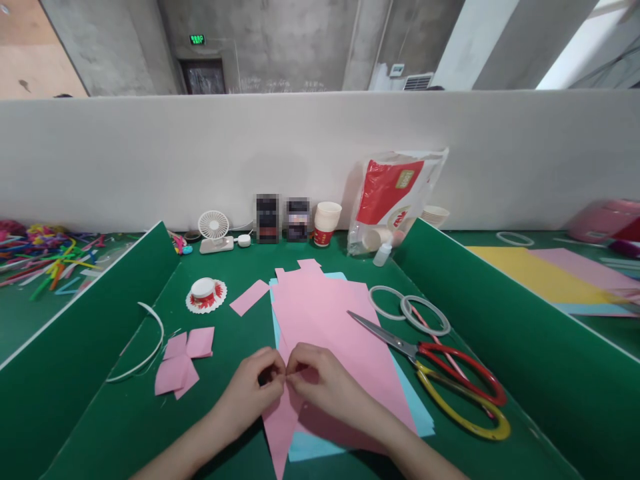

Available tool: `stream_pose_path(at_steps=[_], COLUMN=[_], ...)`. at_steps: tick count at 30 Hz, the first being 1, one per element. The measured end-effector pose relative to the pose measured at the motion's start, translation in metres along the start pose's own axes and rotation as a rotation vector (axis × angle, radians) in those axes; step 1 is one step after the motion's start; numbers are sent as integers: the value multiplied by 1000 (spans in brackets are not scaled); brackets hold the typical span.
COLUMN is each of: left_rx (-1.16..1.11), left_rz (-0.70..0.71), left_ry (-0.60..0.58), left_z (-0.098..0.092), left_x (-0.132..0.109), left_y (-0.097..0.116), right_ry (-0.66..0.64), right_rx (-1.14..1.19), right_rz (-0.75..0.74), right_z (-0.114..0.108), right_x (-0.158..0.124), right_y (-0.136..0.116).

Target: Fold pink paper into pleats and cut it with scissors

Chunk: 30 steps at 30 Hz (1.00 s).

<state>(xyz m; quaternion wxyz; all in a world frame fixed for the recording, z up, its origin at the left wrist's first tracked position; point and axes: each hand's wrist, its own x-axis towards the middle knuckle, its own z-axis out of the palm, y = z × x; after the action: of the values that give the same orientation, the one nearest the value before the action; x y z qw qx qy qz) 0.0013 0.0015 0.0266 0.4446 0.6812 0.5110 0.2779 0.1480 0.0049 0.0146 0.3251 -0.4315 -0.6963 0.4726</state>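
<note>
Head camera: a person's left hand and right hand met over a green table, the fingertips of both pinched closed on a fold of pink paper. The paper lay at the centre of the table on a blue sheet and ran from under the hands toward 12 o'clock. Red and yellow scissors lay at 3 o'clock of the hands, blades on the pink paper, with two tape rings just beyond at 2 o'clock. Folded pink pieces sat at 9 o'clock beside a white headband. A small fan stood at 11 o'clock against the partition, a paper cup at 12 o'clock.
</note>
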Motion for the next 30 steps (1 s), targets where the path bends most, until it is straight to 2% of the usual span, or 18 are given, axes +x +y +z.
stream_pose_path(at_steps=[5, 9, 16, 19, 22, 30], left_rx=[-10, -47, -132, -151, -75, 78], left_rz=[-15, -30, -41, -36, -65, -48], left_ry=[-28, -37, 5, -48, -107, -62], left_z=[-2, -7, -19, -14, -7, -4], left_x=[1, 4, 13, 11, 6, 4], left_y=[1, -3, -13, -12, -10, -12], right_ry=[-13, -2, 139, 112, 72, 106], right_rx=[26, 71, 143, 170, 186, 141], right_rz=[-3, 18, 44, 55, 74, 107], right_z=[-1, -11, -38, -34, -25, -19], right_x=[0, 3, 12, 12, 10, 6], right_y=[-3, -1, 11, 9, 4, -3])
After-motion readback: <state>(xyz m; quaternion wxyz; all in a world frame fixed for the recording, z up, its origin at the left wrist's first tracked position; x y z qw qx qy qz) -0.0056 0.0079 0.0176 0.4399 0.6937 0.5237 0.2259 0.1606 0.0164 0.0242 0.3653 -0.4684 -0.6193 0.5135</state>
